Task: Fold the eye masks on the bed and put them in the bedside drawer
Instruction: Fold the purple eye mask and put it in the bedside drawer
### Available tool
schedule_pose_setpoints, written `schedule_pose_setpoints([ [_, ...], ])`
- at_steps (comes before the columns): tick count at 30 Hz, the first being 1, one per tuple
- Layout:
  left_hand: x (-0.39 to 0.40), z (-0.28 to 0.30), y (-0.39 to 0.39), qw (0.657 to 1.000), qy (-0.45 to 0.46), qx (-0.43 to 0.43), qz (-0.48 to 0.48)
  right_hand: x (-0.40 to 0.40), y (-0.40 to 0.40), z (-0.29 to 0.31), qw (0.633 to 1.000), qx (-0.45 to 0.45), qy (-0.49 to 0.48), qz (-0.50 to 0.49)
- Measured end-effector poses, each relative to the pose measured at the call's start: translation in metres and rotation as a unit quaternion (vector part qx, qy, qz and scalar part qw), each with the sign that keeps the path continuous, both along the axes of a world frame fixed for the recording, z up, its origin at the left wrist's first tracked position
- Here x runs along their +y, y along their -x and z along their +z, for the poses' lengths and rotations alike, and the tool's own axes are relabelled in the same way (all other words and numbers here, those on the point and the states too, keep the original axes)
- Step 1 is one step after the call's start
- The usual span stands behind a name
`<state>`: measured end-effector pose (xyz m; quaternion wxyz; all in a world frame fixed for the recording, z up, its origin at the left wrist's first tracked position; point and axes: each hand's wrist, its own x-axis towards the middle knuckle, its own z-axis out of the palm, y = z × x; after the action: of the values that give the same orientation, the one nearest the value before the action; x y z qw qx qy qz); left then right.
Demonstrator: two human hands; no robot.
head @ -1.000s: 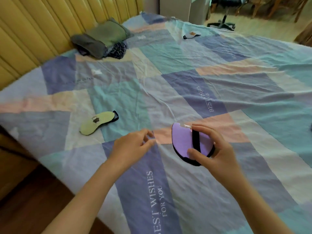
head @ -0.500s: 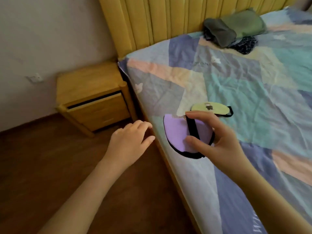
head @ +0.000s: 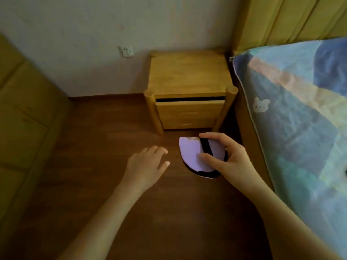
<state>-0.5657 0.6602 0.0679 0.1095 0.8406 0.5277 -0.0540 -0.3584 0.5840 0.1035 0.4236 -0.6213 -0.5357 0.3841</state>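
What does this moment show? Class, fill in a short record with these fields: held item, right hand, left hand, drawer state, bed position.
held item: folded purple eye mask with a black strap
right hand: right hand pinches the mask between thumb and fingers
left hand: left hand holds nothing, fingers relaxed
drawer state: top drawer of the bedside table is slightly open
bed position: bed is to the right of the table
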Motion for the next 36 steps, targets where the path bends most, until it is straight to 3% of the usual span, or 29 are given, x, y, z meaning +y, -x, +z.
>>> schedule_pose_setpoints([
  [5,0.071,-0.027,0.000,0.999,0.020,-0.016,0.032,0.083,0.006,-0.024,0.999,0.028,0.024,0.040],
  [12,0.196,-0.077,-0.083,0.995,0.038,-0.090,0.022,0.210,-0.057,-0.064,0.999,0.019,0.032,0.023],
  [17,0.269,-0.118,-0.138,0.995,0.040,-0.087,0.036,0.273,-0.099,-0.098,0.998,0.014,0.062,0.009],
  [29,0.338,-0.209,-0.159,0.995,0.086,-0.026,0.044,0.328,-0.147,-0.170,0.992,0.002,0.124,-0.033],
  [36,0.357,-0.214,-0.173,0.998,0.046,0.017,0.049,0.345,-0.153,-0.191,0.986,-0.003,0.154,-0.058],
])
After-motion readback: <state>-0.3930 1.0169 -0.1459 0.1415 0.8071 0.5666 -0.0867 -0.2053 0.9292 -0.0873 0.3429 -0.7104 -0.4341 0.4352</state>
